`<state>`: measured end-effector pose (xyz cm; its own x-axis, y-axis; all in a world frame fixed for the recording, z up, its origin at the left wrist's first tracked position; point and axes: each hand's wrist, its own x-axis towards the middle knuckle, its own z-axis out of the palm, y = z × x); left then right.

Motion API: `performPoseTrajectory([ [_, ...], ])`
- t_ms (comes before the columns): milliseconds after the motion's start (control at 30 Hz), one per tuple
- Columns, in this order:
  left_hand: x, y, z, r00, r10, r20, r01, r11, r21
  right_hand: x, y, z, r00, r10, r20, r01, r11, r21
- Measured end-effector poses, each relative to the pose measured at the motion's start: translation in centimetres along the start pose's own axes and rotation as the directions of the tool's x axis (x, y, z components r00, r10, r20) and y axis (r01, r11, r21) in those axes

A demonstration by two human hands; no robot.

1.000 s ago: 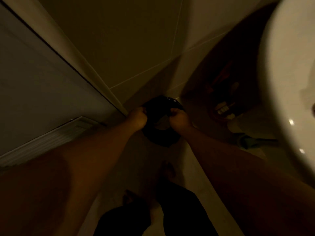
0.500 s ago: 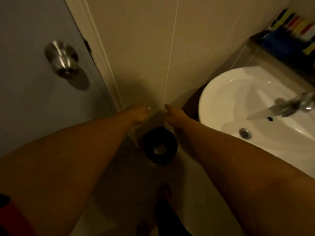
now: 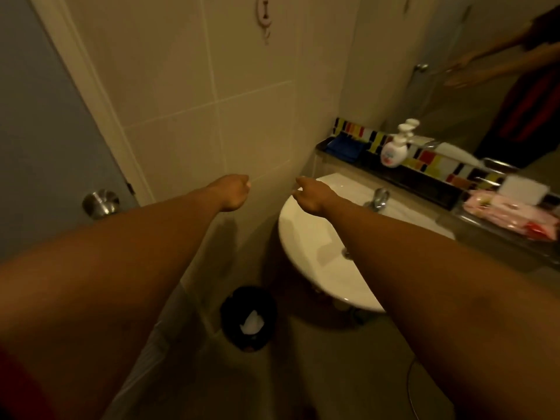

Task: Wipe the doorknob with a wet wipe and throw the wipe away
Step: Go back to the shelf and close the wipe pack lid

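A round metal doorknob sticks out of the grey door at the left. On the floor below stands a small black bin with a crumpled white wipe lying inside it. My left hand is stretched out at chest height in front of the tiled wall, fingers curled into a loose fist with nothing visible in it. Beside it, my right hand hovers over the sink's left rim, fingers loosely extended and holding nothing.
A white sink with a chrome tap is on the right. The ledge behind holds a soap pump bottle, a blue cloth and pink packets. A mirror reflects my arms.
Both hands have let go of the bin's rim and risen to chest height. The view has tilted up from the floor, showing the doorknob, sink and mirror. The wipe lies in the bin.
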<state>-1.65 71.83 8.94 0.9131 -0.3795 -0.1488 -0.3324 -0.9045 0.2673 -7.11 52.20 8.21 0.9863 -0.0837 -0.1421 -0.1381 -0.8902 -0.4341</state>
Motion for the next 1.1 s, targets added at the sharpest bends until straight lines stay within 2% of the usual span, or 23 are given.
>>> performPoseTrajectory([
  [267,3.1,17.0,-1.3,0.963,0.268,0.01,-0.268,0.963,0.015,-6.8,11.7,-9.4,0.966,0.201,-0.162,-0.205,0.979,-0.007],
  [533,6.7,34.4,1.7,0.877,0.474,0.08,-0.473,0.88,-0.027,-12.6,25.4,-16.6,0.871,0.4,-0.286,-0.392,0.916,0.085],
  [800,11.2,47.0,6.0,0.844,0.533,0.061,-0.524,0.843,-0.122,-14.2,38.5,-21.3,0.806,0.493,-0.328,-0.479,0.868,0.129],
  [1100,18.9,56.6,12.2,0.813,0.553,0.183,-0.51,0.827,-0.237,-9.3,50.1,-21.5,0.744,0.603,-0.288,-0.535,0.795,0.285],
])
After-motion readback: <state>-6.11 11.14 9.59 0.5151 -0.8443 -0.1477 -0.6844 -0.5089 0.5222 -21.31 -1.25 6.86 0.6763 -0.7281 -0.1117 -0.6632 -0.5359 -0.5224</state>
